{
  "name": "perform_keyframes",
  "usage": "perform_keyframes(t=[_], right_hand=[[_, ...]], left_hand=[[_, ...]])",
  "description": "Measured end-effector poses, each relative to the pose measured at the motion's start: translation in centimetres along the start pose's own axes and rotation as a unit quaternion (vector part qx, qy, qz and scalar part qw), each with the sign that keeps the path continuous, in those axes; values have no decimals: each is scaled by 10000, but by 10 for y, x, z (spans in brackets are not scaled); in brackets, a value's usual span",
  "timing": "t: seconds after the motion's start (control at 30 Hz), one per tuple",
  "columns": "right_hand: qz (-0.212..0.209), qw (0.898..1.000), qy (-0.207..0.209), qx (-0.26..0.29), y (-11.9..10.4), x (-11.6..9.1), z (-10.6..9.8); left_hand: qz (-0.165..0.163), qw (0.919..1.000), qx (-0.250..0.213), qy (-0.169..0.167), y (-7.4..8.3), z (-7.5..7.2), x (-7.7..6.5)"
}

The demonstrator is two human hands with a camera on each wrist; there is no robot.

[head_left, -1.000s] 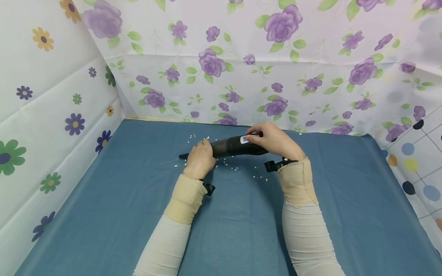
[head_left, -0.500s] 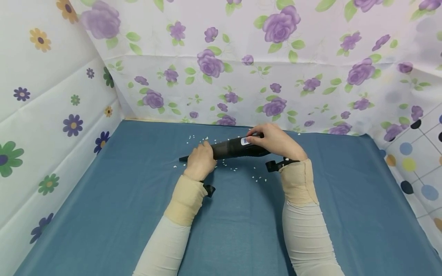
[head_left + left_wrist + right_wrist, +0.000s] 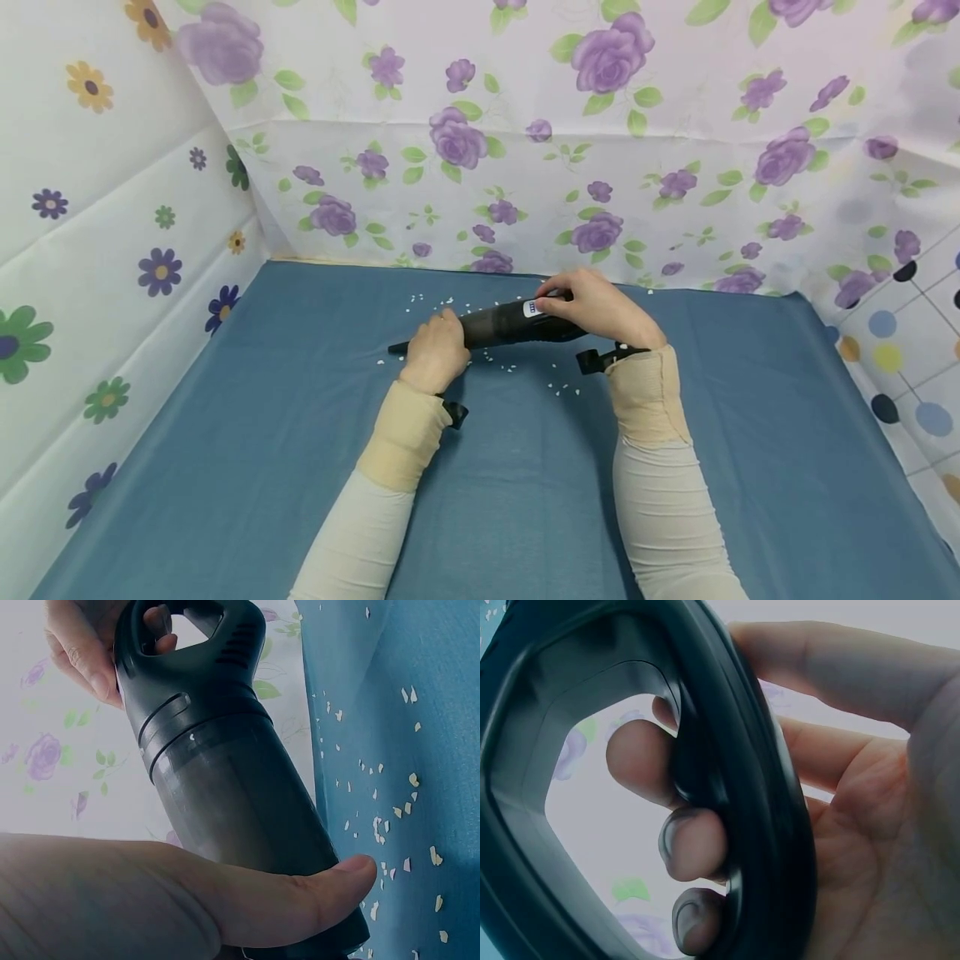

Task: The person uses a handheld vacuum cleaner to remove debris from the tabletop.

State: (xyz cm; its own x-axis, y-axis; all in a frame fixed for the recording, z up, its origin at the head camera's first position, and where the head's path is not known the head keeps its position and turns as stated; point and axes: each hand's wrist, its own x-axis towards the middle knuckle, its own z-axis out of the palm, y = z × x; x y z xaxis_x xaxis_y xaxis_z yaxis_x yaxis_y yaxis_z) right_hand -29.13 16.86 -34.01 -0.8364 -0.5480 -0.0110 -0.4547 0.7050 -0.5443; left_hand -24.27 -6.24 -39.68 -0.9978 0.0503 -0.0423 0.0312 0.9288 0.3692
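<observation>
A black handheld vacuum cleaner [image 3: 498, 325] lies nearly level across both hands, its narrow nozzle [image 3: 397, 349] pointing left, low over the blue cloth. My left hand [image 3: 435, 352] grips the front of its body, just behind the nozzle; in the left wrist view the thumb [image 3: 300, 904] wraps over the smoky dust cup [image 3: 225, 802]. My right hand [image 3: 596, 308] holds the looped handle [image 3: 757, 795] at the rear, with curled fingertips [image 3: 694, 844] showing through the loop. Small pale scraps [image 3: 564, 387] are scattered on the cloth around and beneath the vacuum.
Blue cloth [image 3: 510, 500] covers the table. Flowered white sheeting [image 3: 525, 192] rises behind it, and another sheet [image 3: 112, 275] stands on the left. A dotted, tile-patterned sheet [image 3: 918, 358] borders the right side.
The vacuum's nozzle tip has dipped slightly toward the near side. Both hands keep their hold on the vacuum, almost still.
</observation>
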Motion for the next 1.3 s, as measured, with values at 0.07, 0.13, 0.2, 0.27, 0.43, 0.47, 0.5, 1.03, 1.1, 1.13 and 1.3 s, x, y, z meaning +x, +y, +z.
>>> perform_keyframes(t=[0.07,0.13,0.2,0.27,0.43,0.47,0.5,1.03,1.1,1.13,1.3], right_hand=[[-25,10000,6,-4,1,0,0],[-37,10000,5,-3,1,0,0],[-40,10000,-1,-3,1,0,1],[-46,10000,-8,-6,1,1,1],[-44,10000,-61,-5,0,2,2],[-40,10000,-79,-10,-1,2,2],[-39,9999,-94,-9,-1,2,3],[-20,9996,-252,102,-4,5,7],[1,9997,-242,88,-4,4,6],[9,9997,-244,79,-5,4,6],[68,9997,-216,34,-6,0,2]], left_hand=[[-8,10000,15,-18,0,0,0],[-45,10000,29,-42,0,0,1],[-76,9999,38,-56,0,0,0],[-81,9999,42,-45,0,-1,0],[-73,9999,73,-32,-1,-2,-2],[-85,9999,80,-59,-1,-3,-2],[-95,9999,85,-83,-2,-3,-2],[-258,9991,55,-340,-6,-8,-1],[-238,9993,32,-284,-6,-8,-1],[-221,9995,28,-243,-6,-8,-1],[-53,10000,-23,68,-6,-5,2]])
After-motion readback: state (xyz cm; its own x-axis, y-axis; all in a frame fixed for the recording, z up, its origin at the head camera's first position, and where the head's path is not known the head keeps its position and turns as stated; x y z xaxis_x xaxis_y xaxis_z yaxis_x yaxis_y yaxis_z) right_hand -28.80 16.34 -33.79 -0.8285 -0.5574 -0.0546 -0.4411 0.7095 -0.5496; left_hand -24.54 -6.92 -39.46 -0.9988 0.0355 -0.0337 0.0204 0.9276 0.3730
